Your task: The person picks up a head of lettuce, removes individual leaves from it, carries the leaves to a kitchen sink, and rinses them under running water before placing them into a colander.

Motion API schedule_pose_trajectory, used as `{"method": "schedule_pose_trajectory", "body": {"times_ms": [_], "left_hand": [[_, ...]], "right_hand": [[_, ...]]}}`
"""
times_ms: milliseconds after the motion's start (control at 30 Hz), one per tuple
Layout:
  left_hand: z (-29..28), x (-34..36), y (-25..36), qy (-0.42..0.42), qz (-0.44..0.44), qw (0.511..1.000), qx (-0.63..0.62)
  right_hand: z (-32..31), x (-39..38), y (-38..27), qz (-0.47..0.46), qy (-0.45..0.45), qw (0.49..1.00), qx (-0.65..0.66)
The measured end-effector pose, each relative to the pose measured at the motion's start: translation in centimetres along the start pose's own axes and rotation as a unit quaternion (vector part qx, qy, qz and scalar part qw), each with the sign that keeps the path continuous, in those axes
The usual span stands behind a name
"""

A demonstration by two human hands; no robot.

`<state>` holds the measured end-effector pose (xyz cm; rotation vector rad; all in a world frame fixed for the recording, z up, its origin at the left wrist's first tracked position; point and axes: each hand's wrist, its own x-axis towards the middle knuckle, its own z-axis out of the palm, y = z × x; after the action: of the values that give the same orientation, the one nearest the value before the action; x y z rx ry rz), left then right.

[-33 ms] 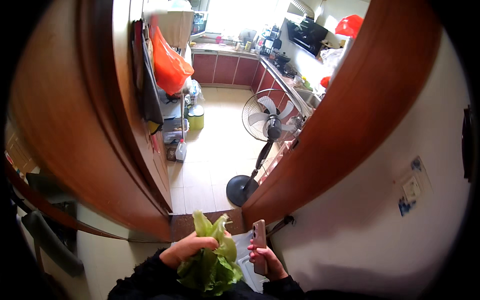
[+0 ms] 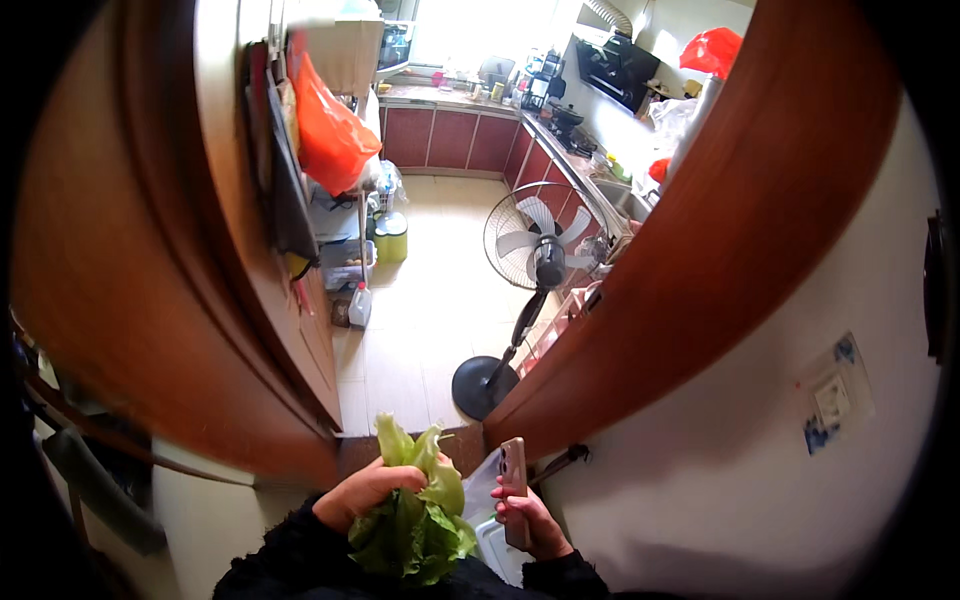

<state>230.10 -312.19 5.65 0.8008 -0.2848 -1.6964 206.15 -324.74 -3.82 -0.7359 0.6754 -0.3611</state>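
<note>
My left hand (image 2: 365, 490) is closed around a loose bunch of leafy green lettuce (image 2: 410, 530) at the bottom centre, with pale leaves sticking up past the fingers. In my right hand (image 2: 535, 525), just to the right, is a pink smartphone (image 2: 514, 465) held upright, fingers wrapped on it. Below and between the two hands, partly hidden by them, are a pale plastic bag (image 2: 480, 485) and a white lidded item (image 2: 498, 550).
A wooden doorway (image 2: 680, 320) frames a kitchen with a standing fan (image 2: 550, 260) on the right, counters (image 2: 450, 97) at the back, and a hanging orange bag (image 2: 330, 135), green bucket (image 2: 390, 240) and white jug (image 2: 360, 305) on the left. A dark brown threshold (image 2: 360, 455) crosses the opening.
The doorway and kitchen have shifted slightly in view. My left hand and the lettuce sit a little further left in the picture; both hands keep their hold.
</note>
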Motion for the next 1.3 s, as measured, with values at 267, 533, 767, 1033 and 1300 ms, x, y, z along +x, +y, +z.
{"method": "schedule_pose_trajectory", "body": {"times_ms": [267,533,767,1033,1300], "left_hand": [[-5.0,14.4,13.7,-0.002,-0.008,1.0,0.025],[-8.3,26.4,28.2,-0.002,-0.01,1.0,0.022],[-15.2,37.9,38.6,0.012,0.141,0.99,-0.013],[-19.0,51.0,49.1,0.05,0.239,0.97,-0.001],[-22.7,65.4,59.8,0.089,0.255,0.96,-0.078]], "right_hand": [[-0.2,19.1,-8.7,0.005,-0.016,0.996,-0.083],[4.4,35.8,-19.1,0.012,-0.001,0.997,-0.078],[4.2,53.2,-25.2,-0.026,-0.034,0.996,-0.08],[2.5,70.9,-30.2,-0.095,0.013,0.985,-0.143],[2.8,82.7,-35.3,-0.14,0.131,0.979,-0.071]]}}
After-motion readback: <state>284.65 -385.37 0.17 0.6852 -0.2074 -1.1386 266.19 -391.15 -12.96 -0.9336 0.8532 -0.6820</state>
